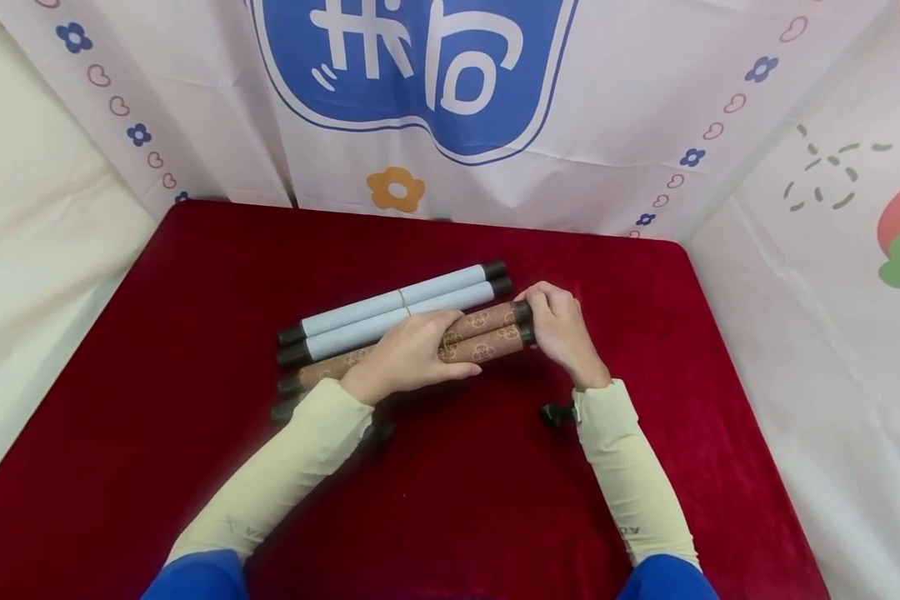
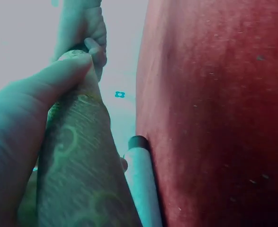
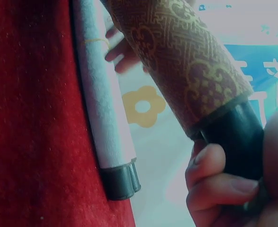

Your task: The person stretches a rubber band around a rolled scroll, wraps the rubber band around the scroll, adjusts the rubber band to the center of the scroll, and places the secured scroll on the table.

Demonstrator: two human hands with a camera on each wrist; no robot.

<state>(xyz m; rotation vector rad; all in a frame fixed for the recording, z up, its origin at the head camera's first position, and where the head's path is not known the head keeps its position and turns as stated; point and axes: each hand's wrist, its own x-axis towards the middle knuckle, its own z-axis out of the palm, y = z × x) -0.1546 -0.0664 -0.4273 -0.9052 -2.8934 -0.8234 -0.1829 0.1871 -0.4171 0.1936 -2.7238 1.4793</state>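
Two brown, gold-patterned scrolls (image 1: 491, 348) with black end knobs are held side by side, slanting up to the right. My left hand (image 1: 412, 350) grips them around the middle, its thumb lying along the near side. At their right end, my right hand (image 1: 562, 329) holds the black knobs (image 3: 238, 142), fingers curled round them in the right wrist view. Just behind, two pale blue scrolls (image 1: 390, 307) lie together on the table, tied with a thin string (image 1: 403, 302). In the left wrist view a brown scroll (image 2: 77, 165) appears raised above a pale blue scroll (image 2: 143, 184).
Red velvet cloth (image 1: 450, 500) covers the table. White printed fabric (image 1: 607, 108) hangs along the back edge, and white fabric walls (image 1: 37, 208) stand at both sides. A black wrist device (image 1: 557, 414) sits beneath the right cuff.
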